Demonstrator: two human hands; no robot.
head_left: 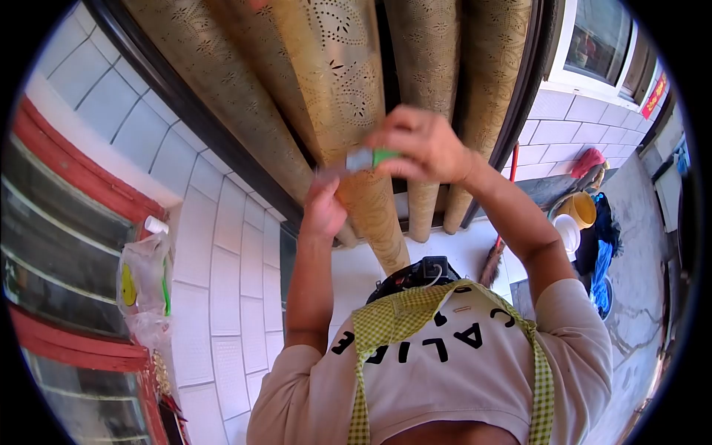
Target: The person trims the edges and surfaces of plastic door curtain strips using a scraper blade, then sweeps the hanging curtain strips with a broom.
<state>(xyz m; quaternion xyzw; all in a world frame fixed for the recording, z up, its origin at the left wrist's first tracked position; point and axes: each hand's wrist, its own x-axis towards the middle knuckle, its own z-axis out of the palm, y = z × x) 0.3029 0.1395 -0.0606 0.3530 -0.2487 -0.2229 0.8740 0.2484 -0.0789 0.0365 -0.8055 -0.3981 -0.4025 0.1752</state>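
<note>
My right hand [419,144] is closed around a small green and whitish object [382,156], raised in front of the tan patterned curtain [348,89]. Just to its left, my left hand [324,204] is lifted near the whitish end of that object. Motion smears its fingers, so whether it grips anything cannot be made out. The curtain hangs in long folds behind both hands, inside a dark door frame [530,96].
At the left, a plastic bag [144,274] hangs beside a red-framed window [81,345]. To the right stand a yellow bucket [578,211] and a white bucket [567,231], with a broom [490,265] nearer the doorway. A pink cloth [588,162] hangs by the wall.
</note>
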